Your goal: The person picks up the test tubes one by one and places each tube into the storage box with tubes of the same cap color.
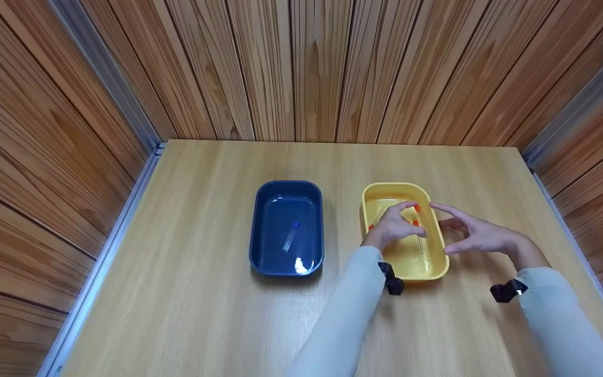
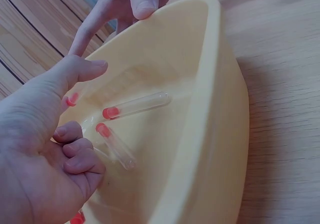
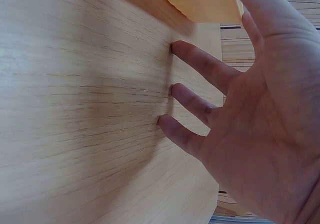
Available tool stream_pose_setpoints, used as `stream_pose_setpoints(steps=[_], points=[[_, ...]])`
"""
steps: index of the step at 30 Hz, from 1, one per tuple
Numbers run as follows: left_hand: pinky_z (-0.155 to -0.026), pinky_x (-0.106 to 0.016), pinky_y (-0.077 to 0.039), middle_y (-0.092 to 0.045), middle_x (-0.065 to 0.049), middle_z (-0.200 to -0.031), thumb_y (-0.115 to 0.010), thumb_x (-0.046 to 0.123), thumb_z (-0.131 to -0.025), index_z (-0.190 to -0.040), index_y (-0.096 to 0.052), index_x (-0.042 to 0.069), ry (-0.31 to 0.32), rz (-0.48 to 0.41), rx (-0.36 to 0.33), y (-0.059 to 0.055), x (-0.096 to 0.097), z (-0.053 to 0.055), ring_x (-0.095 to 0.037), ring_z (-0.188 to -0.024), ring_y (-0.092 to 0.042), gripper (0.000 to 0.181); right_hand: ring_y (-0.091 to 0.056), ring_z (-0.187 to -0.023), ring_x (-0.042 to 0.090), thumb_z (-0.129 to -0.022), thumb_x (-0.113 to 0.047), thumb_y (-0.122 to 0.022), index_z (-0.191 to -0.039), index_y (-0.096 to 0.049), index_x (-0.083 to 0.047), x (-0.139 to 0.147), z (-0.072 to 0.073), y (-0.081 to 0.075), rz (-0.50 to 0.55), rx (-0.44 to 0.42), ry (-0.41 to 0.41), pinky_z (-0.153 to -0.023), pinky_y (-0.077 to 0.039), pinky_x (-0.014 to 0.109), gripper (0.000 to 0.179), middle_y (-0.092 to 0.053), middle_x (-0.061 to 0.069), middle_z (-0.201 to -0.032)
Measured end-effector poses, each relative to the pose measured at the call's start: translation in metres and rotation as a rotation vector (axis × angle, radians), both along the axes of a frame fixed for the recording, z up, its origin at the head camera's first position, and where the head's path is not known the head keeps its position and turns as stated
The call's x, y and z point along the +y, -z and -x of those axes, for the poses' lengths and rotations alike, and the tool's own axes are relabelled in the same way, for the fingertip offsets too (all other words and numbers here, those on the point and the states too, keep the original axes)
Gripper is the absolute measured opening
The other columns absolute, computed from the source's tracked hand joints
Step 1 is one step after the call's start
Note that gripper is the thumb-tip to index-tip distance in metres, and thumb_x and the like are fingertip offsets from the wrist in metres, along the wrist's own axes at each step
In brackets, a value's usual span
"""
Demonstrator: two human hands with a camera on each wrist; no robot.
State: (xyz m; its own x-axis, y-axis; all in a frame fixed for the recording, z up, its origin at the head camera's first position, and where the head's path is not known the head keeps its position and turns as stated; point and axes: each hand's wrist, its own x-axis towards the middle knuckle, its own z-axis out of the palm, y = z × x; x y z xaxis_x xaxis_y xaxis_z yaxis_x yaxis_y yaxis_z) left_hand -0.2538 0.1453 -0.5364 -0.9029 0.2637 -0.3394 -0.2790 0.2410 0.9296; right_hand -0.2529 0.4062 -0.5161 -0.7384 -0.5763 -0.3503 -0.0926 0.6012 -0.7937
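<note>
A yellow tray (image 1: 394, 185) holds several clear test tubes (image 2: 140, 105) with red caps, best seen in the left wrist view. Over its inside hangs my left hand (image 1: 397, 226), thumb and index finger spread apart in the head view, other fingers loosely bent; no tube shows in its grasp. At the tray's right side, my right hand (image 1: 482, 236) has its thumb and index fingertips at the rim, fingers spread. Its other fingertips meet the tabletop in the right wrist view. Part of the tube group is hidden behind the left hand.
A dark blue tray (image 1: 287, 272) stands left of the yellow one. Inside lies a clear tube (image 1: 290, 238) with a blue cap; whether a second lies beside it I cannot tell. Wood-patterned panels (image 1: 317, 73) close off the back and sides of the wooden table (image 1: 186, 262).
</note>
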Motion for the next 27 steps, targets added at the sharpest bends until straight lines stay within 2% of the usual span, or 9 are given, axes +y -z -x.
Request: stream_pose_setpoints(steps=[5, 10, 12, 16, 18, 24, 27], points=[[-0.097, -0.033, -0.053, -0.074, -0.009, -0.122, -0.097, 0.008, -0.085, -0.159, -0.064, 0.027, 0.021, -0.013, 0.018, 0.0001, -0.0026, -0.0006, -0.014, -0.097, -0.058, 0.083, -0.030, -0.164, 0.068, -0.099, -0.019, -0.085, -0.182, -0.010, -0.022, -0.0003, -0.0005, -0.0007, -0.001, -0.001, 0.005, -0.121, -0.032, 0.092, 0.112, -0.029, 0.038, -0.180], [-0.101, -0.034, -0.053, -0.074, -0.008, -0.127, -0.097, 0.009, -0.085, -0.159, -0.064, 0.029, 0.029, 0.006, 0.007, -0.0013, -0.0026, -0.0010, -0.014, -0.099, -0.059, 0.083, -0.027, -0.165, 0.068, -0.099, -0.022, -0.084, -0.182, -0.008, -0.023, -0.0005, -0.0002, -0.0018, -0.018, -0.010, 0.006, -0.121, -0.031, 0.093, 0.112, -0.026, 0.037, -0.181], [-0.107, -0.036, -0.054, -0.073, -0.009, -0.135, -0.097, 0.009, -0.085, -0.159, -0.064, 0.029, 0.031, 0.005, 0.005, -0.0020, -0.0021, -0.0011, -0.017, -0.106, -0.062, 0.083, -0.026, -0.165, 0.068, -0.100, -0.021, -0.084, -0.182, -0.008, -0.023, -0.0005, -0.0001, -0.0021, -0.017, -0.012, 0.006, -0.122, -0.030, 0.093, 0.112, -0.025, 0.038, -0.181], [-0.126, -0.039, -0.050, -0.067, -0.008, -0.158, -0.098, 0.008, -0.085, -0.158, -0.065, 0.029, 0.032, 0.009, 0.006, -0.0032, -0.0004, -0.0011, -0.020, -0.135, -0.064, 0.083, -0.027, -0.165, 0.068, -0.100, -0.021, -0.084, -0.182, -0.008, -0.023, -0.0004, -0.0001, -0.0022, -0.017, -0.009, 0.005, -0.121, -0.030, 0.093, 0.112, -0.026, 0.038, -0.181], [-0.130, -0.040, -0.047, -0.064, -0.008, -0.164, -0.098, 0.009, -0.085, -0.158, -0.066, 0.030, 0.031, 0.018, 0.007, -0.0035, 0.0003, -0.0011, -0.020, -0.146, -0.061, 0.082, -0.027, -0.165, 0.068, -0.100, -0.021, -0.084, -0.182, -0.008, -0.023, -0.0004, -0.0002, -0.0019, -0.018, -0.005, 0.005, -0.121, -0.030, 0.093, 0.112, -0.027, 0.038, -0.181], [-0.131, -0.043, -0.047, -0.065, -0.007, -0.162, -0.099, 0.011, -0.085, -0.156, -0.067, 0.033, 0.032, 0.050, -0.009, -0.0024, 0.0017, -0.0010, -0.021, -0.145, -0.061, 0.081, -0.025, -0.165, 0.068, -0.100, -0.021, -0.084, -0.182, -0.008, -0.024, -0.0002, -0.0009, -0.0006, -0.015, -0.013, 0.009, -0.121, -0.029, 0.094, 0.112, -0.024, 0.037, -0.182], [-0.133, -0.042, -0.046, -0.064, -0.006, -0.165, -0.099, 0.009, -0.084, -0.155, -0.068, 0.032, 0.028, 0.037, -0.008, -0.0023, 0.0023, -0.0006, -0.021, -0.150, -0.060, 0.081, -0.025, -0.165, 0.068, -0.100, -0.020, -0.084, -0.182, -0.008, -0.024, -0.0005, -0.0011, -0.0007, -0.007, -0.014, 0.009, -0.122, -0.028, 0.094, 0.112, -0.023, 0.037, -0.182]])
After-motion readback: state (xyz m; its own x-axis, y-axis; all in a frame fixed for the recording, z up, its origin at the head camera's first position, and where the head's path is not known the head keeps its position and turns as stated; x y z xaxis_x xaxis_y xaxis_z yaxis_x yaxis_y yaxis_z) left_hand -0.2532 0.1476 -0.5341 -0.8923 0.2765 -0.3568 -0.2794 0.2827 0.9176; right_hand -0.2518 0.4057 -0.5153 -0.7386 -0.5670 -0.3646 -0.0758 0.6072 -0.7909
